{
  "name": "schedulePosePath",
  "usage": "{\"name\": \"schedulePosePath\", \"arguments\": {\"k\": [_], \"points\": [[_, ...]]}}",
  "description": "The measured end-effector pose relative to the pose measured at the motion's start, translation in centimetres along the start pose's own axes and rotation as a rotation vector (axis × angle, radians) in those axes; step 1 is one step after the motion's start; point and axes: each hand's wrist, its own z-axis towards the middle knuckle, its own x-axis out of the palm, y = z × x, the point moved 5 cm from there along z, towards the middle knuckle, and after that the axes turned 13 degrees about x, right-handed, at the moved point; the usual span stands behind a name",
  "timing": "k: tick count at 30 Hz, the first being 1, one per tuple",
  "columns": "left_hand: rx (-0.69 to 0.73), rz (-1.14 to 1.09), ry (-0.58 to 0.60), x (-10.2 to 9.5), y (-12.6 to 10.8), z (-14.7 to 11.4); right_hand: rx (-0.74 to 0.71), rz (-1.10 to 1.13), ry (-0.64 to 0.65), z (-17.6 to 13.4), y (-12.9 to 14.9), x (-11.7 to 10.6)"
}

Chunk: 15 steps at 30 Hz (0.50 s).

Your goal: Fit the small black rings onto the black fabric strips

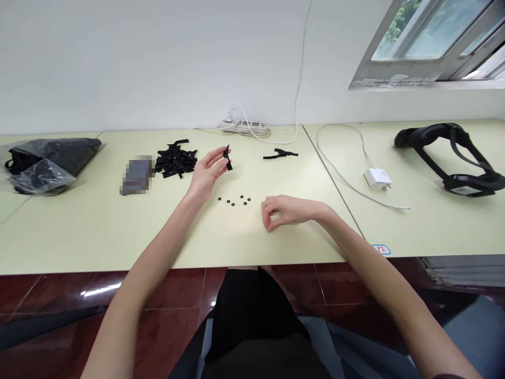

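My left hand [205, 172] is raised a little over the table, its thumb and fingers pinching a short black fabric strip [228, 159]. Close to the tabletop, my right hand [284, 209] is curled with thumb and fingertips together; whatever it holds, if anything, is hidden. Between and below the hands lie several small black ring-like pieces [233, 204], spread in a loose row. A heap of black strips [175, 160] sits just left of my left hand. Beyond my right hand, a few more black strips [281, 153] lie crossed over each other.
A dark plastic bag [65, 160] and a blurred grey object [137, 176] are on the left. Against the wall stands a power strip [252, 128] with a white cable. A white charger [377, 178] and a black headset [469, 176] lie on the right.
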Motion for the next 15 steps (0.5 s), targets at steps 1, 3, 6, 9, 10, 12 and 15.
{"name": "schedulePosePath", "arguments": {"k": [1,3,6,9,10,12,15], "points": [[-0.003,-0.004,-0.010,-0.1,-0.1,0.0,0.021,0.008,-0.039,0.3,-0.3,-0.1],[-0.002,-0.011,-0.027,-0.1,-0.3,0.0,0.061,0.010,-0.144,0.6,-0.7,-0.3],[0.001,0.000,-0.022,0.1,-0.2,-0.1,0.108,-0.034,-0.294,0.9,-0.9,-0.6],[0.015,0.053,0.026,0.4,0.0,-0.3,0.152,-0.084,-0.343,1.2,-0.6,-0.3],[0.026,0.072,0.045,0.5,0.1,-0.3,0.166,-0.099,-0.351,1.2,-0.5,-0.2],[0.050,0.106,0.080,0.6,0.2,-0.4,0.184,-0.125,-0.374,1.3,-0.3,-0.1],[0.072,0.142,0.112,0.7,0.3,-0.4,0.189,-0.133,-0.384,1.2,-0.1,-0.2]]}}
